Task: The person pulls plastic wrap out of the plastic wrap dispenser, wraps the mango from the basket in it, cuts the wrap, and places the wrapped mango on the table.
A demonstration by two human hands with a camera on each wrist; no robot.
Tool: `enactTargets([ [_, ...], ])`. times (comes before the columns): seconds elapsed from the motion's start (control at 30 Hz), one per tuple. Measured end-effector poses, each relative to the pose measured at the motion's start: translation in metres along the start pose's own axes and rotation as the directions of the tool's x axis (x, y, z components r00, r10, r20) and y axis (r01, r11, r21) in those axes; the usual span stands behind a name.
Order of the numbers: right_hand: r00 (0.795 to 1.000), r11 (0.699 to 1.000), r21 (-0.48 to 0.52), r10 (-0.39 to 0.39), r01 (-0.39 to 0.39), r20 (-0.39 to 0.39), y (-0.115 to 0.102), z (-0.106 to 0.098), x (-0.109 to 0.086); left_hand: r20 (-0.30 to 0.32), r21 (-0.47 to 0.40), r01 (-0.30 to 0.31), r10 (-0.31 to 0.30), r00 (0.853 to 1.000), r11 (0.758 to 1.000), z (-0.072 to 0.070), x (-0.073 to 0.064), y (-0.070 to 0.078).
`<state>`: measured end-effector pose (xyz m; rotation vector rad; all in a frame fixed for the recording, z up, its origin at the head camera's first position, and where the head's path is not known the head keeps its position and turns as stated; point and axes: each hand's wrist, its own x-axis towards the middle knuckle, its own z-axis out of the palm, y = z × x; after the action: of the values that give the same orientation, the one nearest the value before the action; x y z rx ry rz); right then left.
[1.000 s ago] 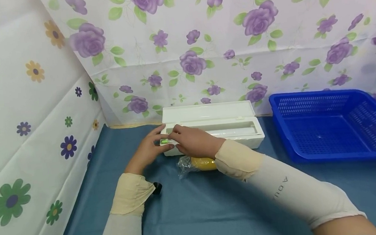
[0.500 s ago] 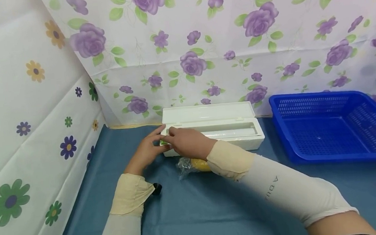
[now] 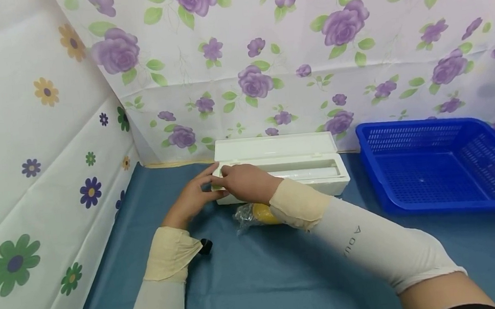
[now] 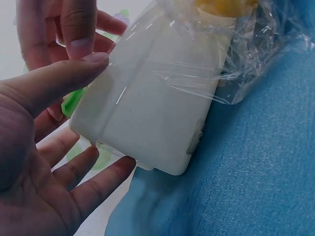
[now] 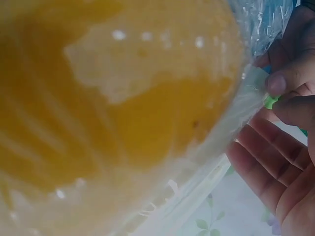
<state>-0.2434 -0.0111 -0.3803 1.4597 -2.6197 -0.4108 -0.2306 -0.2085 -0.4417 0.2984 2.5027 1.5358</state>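
A long white cling film dispenser (image 3: 327, 186) lies on the cloth with its lid (image 3: 275, 146) raised and a pale film roll (image 3: 308, 173) inside. My left hand (image 3: 191, 194) holds its left end, thumb along the front edge and fingers round the end face. At that same end my right hand (image 3: 252, 181) pinches a small green slide cutter (image 4: 73, 102), which the fingers partly cover. Clear film hangs over the dispenser's front in the left wrist view. In front lies a rounded yellow item (image 3: 263, 214) in crumpled clear film, large in the right wrist view.
A blue perforated plastic basket (image 3: 373, 178) stands right of the dispenser. Blue-green cloth (image 3: 258, 281) covers the table. Flower-patterned sheets (image 3: 256, 104) rise behind the dispenser and along the left side.
My right hand has moved left along the dispenser's front edge to its left end with the slide cutter. My left hand has stayed at that end.
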Motion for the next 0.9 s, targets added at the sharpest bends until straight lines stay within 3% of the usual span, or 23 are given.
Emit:
enactTargets([
  [0.17, 0.999, 0.999, 0.037, -0.002, 0.004, -0.041, 0.0024, 0.0042, -0.0003, -0.009, 0.011, -0.025, 0.026, 1.0, 1.0, 0.0005, 0.0022, -0.002],
  [0.53, 0.996, 0.994, 0.105, -0.01, 0.019, -0.089, 0.0044, 0.0068, 0.0013, -0.015, -0.006, -0.024, 0.024, 1.0, 1.0, 0.001, 0.0024, 0.0004],
  [0.9, 0.992, 0.981, 0.195, 0.014, 0.011, -0.125, 0.0036, 0.0079, 0.0043, -0.046, 0.038, -0.014, 0.016, 0.999, 0.999, 0.0033, 0.0018, 0.0014],
])
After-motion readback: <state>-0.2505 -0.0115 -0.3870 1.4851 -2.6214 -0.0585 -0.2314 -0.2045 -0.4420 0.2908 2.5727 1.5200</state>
